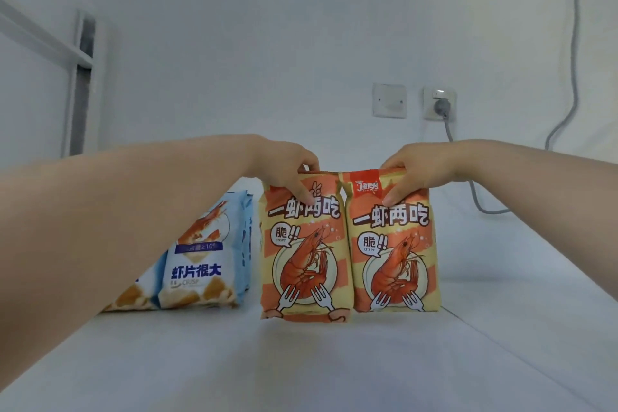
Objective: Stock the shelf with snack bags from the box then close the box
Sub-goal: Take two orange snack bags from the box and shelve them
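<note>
Our left hand [287, 170] pinches the top of the first snack bag [302, 261]. Our right hand [414, 174] pinches the second snack bag [394, 257], touching it on the right. Both bags stand upright on the shelf [301, 361]. Left of the left grip lean other bags [200, 257].

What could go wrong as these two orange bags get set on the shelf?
The left hand and right hand pinch the left orange bag and right orange bag only at the top; released, either may topple. The left one stands near the leaning blue bags; a nudge might slide them.
</note>
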